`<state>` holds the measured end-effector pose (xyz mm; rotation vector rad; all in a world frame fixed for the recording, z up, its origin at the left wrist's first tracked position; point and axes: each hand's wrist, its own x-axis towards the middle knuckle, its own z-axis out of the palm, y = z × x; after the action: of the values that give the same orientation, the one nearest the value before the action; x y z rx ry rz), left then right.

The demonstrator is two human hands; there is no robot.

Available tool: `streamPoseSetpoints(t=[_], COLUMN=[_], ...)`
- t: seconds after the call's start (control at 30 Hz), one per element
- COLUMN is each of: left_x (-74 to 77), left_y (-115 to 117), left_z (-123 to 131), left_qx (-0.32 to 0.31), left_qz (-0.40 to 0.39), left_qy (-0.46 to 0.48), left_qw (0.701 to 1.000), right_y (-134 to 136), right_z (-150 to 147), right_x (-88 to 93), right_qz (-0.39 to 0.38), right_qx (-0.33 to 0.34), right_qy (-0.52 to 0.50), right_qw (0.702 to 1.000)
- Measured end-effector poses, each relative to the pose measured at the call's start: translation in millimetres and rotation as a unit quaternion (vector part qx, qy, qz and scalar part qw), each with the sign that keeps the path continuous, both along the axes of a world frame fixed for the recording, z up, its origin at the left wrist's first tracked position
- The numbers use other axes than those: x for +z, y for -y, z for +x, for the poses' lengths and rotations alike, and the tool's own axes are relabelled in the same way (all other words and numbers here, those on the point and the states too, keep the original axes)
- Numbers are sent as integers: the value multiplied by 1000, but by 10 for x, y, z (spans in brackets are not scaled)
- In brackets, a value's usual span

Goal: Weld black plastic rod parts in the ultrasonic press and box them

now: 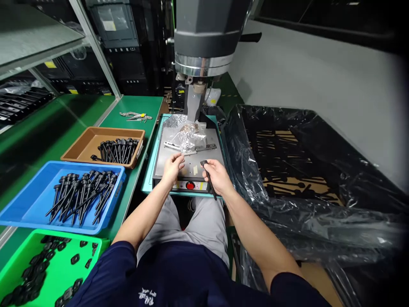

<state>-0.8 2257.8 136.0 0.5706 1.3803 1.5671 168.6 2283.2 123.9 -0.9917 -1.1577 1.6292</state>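
Note:
My right hand [217, 175] is closed on a long black bolt [210, 182] with a wide head. The head sticks up past the thumb, and the ribbed shaft slants down over the front edge of the machine base. My left hand [172, 169] is over the left front of the metal plate [161, 158], its fingers bent together in a pinch; whether anything small is between them is hidden. Clear plastic film [188, 138] covers the fixture behind both hands. Below and between them, a red button [190, 185] is set in the front panel.
A machine head [204, 47] hangs above the plate. At left stand a brown tray [76, 147] and a blue tray [33, 200] of black bolts, and a green tray [64, 273] of small black parts. Pliers [136, 115] lie behind. A film-lined box [246, 179] of black parts stands right.

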Motion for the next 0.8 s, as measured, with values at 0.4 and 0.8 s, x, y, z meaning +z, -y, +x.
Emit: streamPoseSetpoints(t=[0.4, 0.8], left_x=[514, 766], left_y=[-734, -823], left_z=[-107, -264], left_qx=[-72, -86], left_qz=[69, 59], left_qy=[133, 170], left_qw=[986, 980], right_y=[-785, -1525], right_z=[-521, -752], right_x=[57, 250], right_qz=[95, 269], right_qx=[14, -84], right_qy=[62, 144], right_qw=[993, 949])
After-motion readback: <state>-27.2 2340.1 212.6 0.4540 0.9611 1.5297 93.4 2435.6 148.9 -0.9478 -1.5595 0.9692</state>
